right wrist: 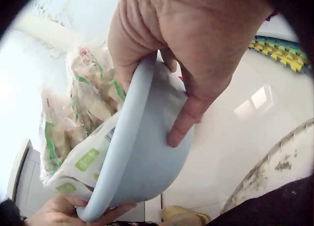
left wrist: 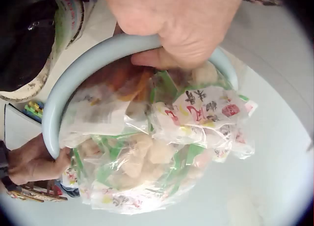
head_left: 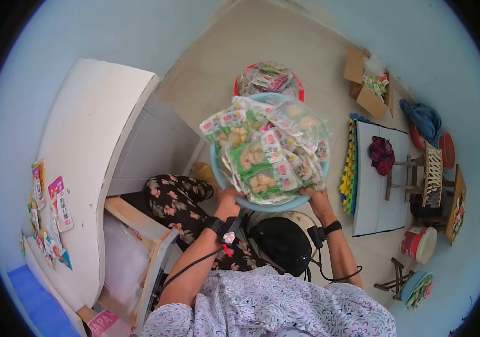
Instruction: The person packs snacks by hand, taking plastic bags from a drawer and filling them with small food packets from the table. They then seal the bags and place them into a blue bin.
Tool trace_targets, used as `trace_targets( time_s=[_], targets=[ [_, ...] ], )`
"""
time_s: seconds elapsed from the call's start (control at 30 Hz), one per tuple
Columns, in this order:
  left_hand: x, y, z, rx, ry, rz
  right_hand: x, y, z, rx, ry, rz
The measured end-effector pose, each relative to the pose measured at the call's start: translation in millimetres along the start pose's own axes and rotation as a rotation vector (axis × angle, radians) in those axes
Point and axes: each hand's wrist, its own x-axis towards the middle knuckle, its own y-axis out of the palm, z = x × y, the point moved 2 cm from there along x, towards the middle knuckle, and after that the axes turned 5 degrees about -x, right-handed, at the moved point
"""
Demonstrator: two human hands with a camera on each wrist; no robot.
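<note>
A light blue plastic basin (head_left: 276,208) is piled above its rim with clear, green-and-white printed food packets (head_left: 262,154) holding pale chunks. My left hand (head_left: 228,203) grips the near left part of the rim; in the left wrist view its thumb (left wrist: 147,57) hooks over the inside, by the packets. On the near right, my right hand (head_left: 320,203) holds the rim too. The right wrist view has the fingers (right wrist: 189,115) of that hand spread along the basin's outer wall, with the thumb on the packet side.
Beyond the basin, a red basin (head_left: 301,92) with more packets stands on the floor. To the left is a white table (head_left: 82,129) with several packets (head_left: 60,205). An open cardboard box (head_left: 373,100), a folded board (head_left: 380,191) and a red-and-white bucket (head_left: 414,242) are on the right.
</note>
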Motion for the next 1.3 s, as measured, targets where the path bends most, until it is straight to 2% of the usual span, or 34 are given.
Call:
trace_targets(
  time_s=[0.07, 0.17, 0.23, 0.3, 0.37, 0.43, 0.47, 0.57, 0.63, 0.7, 0.77, 0.87, 1.07, 1.13, 1.17, 1.2, 1.27, 1.3],
  targets=[
    [10.9, -2.9, 12.4, -0.044, 0.014, -0.037, 15.2, -7.3, -9.2, -0.073, 0.016, 0.004],
    [56.4, -27.1, 31.6, 0.388, 0.314, 0.009, 35.3, -13.7, -25.6, -0.153, 0.078, 0.006],
    [82.5, -67.0, 32.5, 1.336, 0.829, 0.338, 47.1, -9.6, -34.5, -0.148, 0.12, 0.025],
    [97.4, -55.9, 24.0, 1.14, 0.413, 0.178, 59.9, -4.2, -49.0, -0.151, 0.111, -0.009],
    [91.6, -40.7, 27.6, 0.163, -0.042, -0.228, 71.8, 0.0, -62.2, -0.14, 0.116, -0.024],
    [125.9, -78.8, 32.8, 0.739, 0.099, -0.131, 80.4, 3.3, -74.1, -0.13, 0.146, -0.015],
    [140.7, -97.2, 39.0, 1.061, 0.257, -0.042, 85.9, 4.0, -80.0, -0.125, 0.162, 0.0],
    [225.9, -155.4, 84.5, 0.583, 0.236, -0.227, 97.9, 7.2, -98.6, -0.112, 0.203, 0.025],
    [251.3, -159.8, 100.8, 0.269, -0.001, -0.501, 103.5, 9.0, -105.4, -0.1, 0.216, 0.019],
    [293.0, -200.2, 119.2, 0.73, -0.03, -0.269, 108.0, 12.5, -106.6, -0.13, 0.224, 0.014],
    [305.4, -203.0, 122.0, 0.762, -0.01, -0.193, 115.6, 14.6, -104.9, -0.152, 0.203, 0.008],
    [276.5, -183.4, 126.8, 0.178, 0.076, -0.342, 121.4, 19.4, -107.5, -0.169, 0.185, -0.007],
    [293.6, -198.7, 114.8, 0.93, 0.481, -0.166, 142.5, 20.4, -126.4, -0.197, 0.224, -0.049],
    [240.9, -160.4, 81.4, 1.11, 0.711, -0.01, 148.9, 17.2, -137.0, -0.202, 0.205, -0.019],
    [216.7, -140.8, 66.1, 1.171, 0.746, 0.05, 150.1, 18.1, -138.0, -0.187, 0.209, -0.019],
    [199.0, -128.1, 57.2, 1.209, 0.773, 0.098, 150.5, 19.0, -135.9, -0.174, 0.212, -0.019],
    [203.4, -125.0, 48.9, 1.301, 0.524, 0.152, 154.6, 20.4, -135.7, -0.179, 0.215, -0.029],
    [206.1, -121.4, 46.6, 1.324, 0.525, 0.167, 157.5, 20.6, -138.6, -0.194, 0.216, -0.038]
  ],
)
